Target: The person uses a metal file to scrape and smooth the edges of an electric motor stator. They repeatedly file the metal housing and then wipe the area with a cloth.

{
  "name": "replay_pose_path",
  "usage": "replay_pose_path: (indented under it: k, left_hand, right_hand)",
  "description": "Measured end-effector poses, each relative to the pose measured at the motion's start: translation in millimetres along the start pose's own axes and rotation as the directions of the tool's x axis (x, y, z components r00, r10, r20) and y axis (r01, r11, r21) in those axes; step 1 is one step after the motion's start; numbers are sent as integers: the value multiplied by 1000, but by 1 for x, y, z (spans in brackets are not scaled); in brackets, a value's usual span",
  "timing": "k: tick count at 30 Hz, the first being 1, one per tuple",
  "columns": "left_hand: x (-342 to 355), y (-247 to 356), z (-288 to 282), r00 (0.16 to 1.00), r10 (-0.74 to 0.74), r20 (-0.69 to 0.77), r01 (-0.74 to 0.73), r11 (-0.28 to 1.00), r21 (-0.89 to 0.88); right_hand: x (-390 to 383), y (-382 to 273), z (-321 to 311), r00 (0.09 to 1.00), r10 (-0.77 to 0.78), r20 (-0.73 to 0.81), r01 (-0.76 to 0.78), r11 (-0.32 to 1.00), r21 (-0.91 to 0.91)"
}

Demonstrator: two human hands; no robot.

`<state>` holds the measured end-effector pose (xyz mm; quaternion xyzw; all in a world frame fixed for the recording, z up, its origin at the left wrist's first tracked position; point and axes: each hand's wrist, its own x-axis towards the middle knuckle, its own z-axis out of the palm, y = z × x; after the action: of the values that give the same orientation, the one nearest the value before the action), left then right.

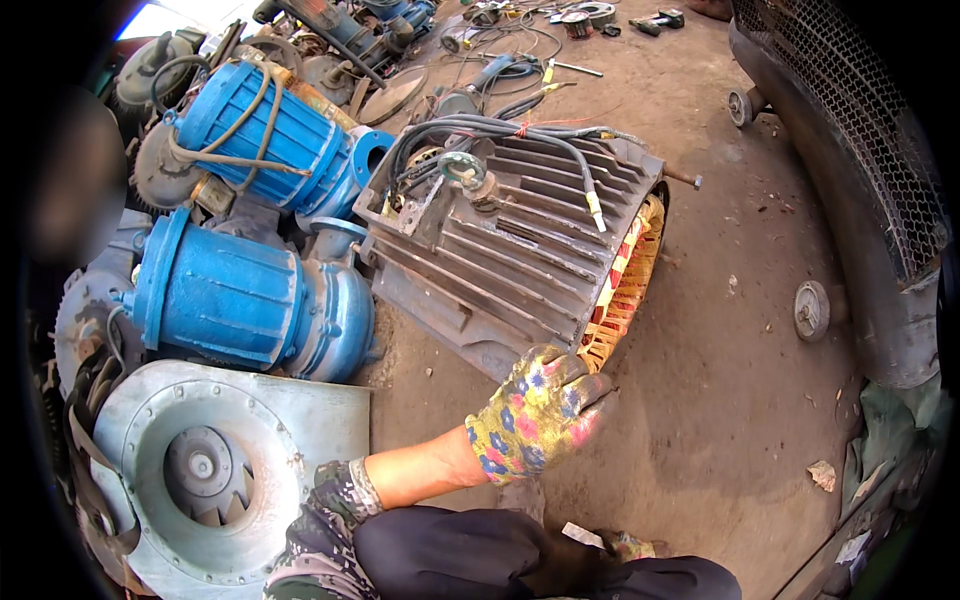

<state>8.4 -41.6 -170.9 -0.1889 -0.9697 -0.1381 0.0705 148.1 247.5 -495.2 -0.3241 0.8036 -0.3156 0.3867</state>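
My left hand [535, 415], in a yellow flowered work glove, is closed with its fingers curled in front of the near end of a large electric motor. What it holds, if anything, I cannot make out. The motor housing [520, 250] is grey and finned and lies on its side. Copper-coloured windings [625, 290] with red and pale wrapping show at its open right end. Dark cables [480, 125] and a lifting eye [463, 168] are on top. Only a bit of my right hand [632, 546], in a matching glove, shows beyond my dark-trousered leg; its fingers are hidden.
Two blue pump motors [225, 295] lie at the left, above a pale round-mouthed blower casing [285, 420]. Cables and tools, including an angle grinder [490, 72], are scattered on the far floor. At the right stands a dark mesh-sided frame [850, 130] with small wheels [811, 310].
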Motion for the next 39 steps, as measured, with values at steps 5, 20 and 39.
replay_pose_path:
  k: [5, 20, 39]
  left_hand:
    - [18, 6, -13, 1000, -6, 12, 7, 995, -102]
    - [-3, 35, -28, 926, -355, 128, 376, 895, -238]
    - [-34, 70, -182, 261, -509, 821, 183, -808, -559]
  right_hand:
    - [2, -4, -8, 1000, 24, 7, -24, 1000, 1]
    - [-40, -115, -164, 884, 374, 280, -372, 926, -61]
    - [-71, -468, -313, 726, 584, 364, -577, 229, 784]
